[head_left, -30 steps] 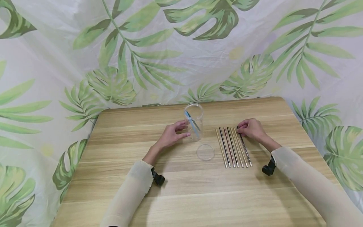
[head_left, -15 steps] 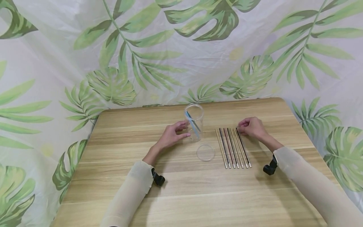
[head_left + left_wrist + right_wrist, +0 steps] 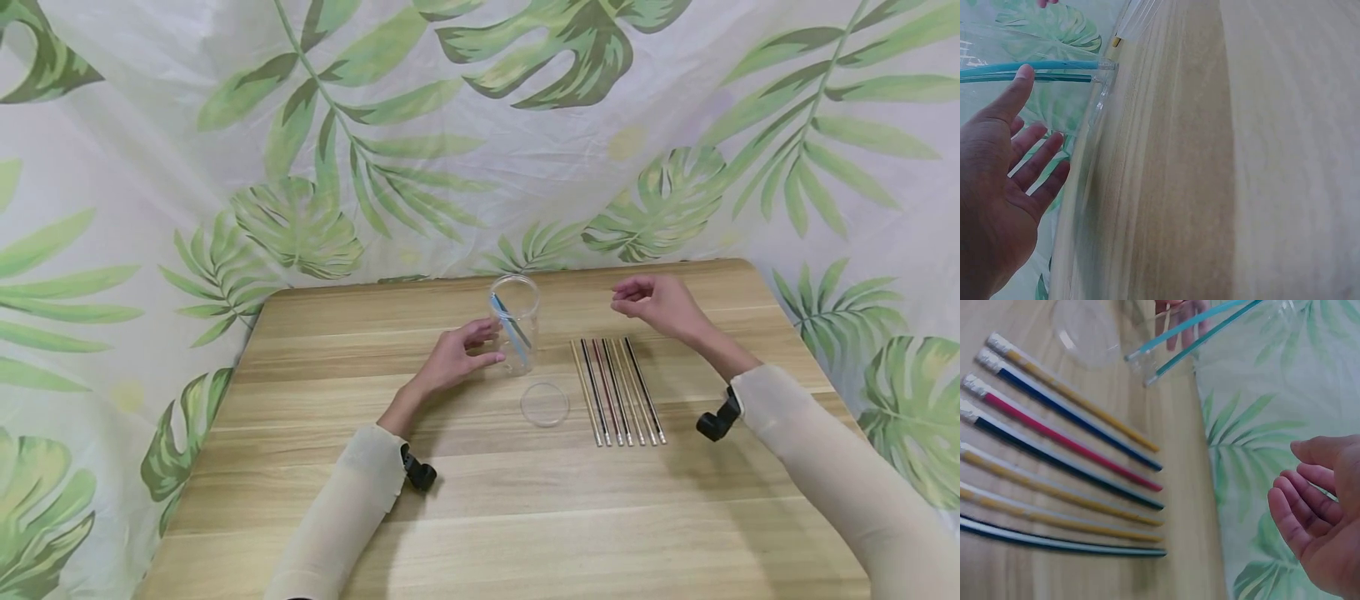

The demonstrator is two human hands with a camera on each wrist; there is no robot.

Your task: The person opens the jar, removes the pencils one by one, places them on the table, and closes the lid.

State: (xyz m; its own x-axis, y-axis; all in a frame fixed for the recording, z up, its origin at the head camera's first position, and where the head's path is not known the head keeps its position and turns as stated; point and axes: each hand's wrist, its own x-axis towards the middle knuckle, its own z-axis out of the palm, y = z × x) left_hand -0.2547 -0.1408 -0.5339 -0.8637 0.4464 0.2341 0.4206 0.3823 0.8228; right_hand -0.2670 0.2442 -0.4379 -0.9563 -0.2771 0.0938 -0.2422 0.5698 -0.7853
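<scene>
A clear plastic cup stands upright near the table's back edge, two blue-green pencils leaning inside it. Beside its left side is my left hand, fingers loosely spread and thumb straight; whether they touch the wall I cannot tell. To the right, a row of several pencils in yellow, dark and red lies side by side, eraser ends toward me. Past their far ends my right hand hovers, fingers slightly bent and holding nothing. In the right wrist view the dark pencil lies at the end of the row.
A round clear lid lies flat between the cup and the pencils. The wooden table ends just behind the cup. A leaf-patterned cloth hangs behind it.
My right hand has let go of the rightmost pencil, now close against the row, and has risen away toward the back. The left hand and cup have stayed in place.
</scene>
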